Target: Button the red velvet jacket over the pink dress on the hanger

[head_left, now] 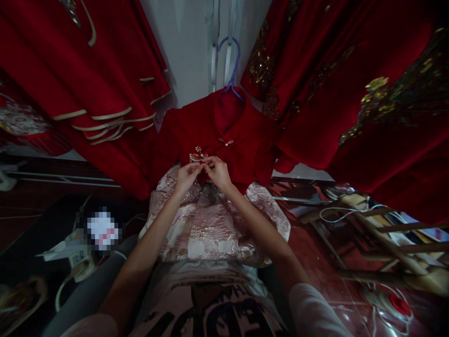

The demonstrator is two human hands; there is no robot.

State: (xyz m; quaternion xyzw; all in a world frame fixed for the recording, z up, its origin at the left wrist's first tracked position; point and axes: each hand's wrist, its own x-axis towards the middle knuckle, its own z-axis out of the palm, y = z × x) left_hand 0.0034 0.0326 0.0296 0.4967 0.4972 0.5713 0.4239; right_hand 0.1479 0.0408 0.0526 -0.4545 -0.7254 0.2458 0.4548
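A red top (245,121) hangs in front of me on a purple hanger (237,61). Its chest bears a beaded ornament (198,155), and a smaller row of beads (226,142) sits below the collar. Just under the larger ornament, my left hand (188,178) and my right hand (217,173) meet, fingertips pinched close together. Whatever lies between the fingers is too small to make out. Pale pink brocade fabric (213,224) with a shiny pattern spreads below the top, over my lap and beneath my forearms.
Red garments with pale trim (108,121) hang at left; gold-embroidered red ones (379,93) hang at right. A metal rack post (213,51) stands behind the hanger. At lower left is a power strip (80,260) with cables. A wooden stool-like frame (382,252) stands at lower right.
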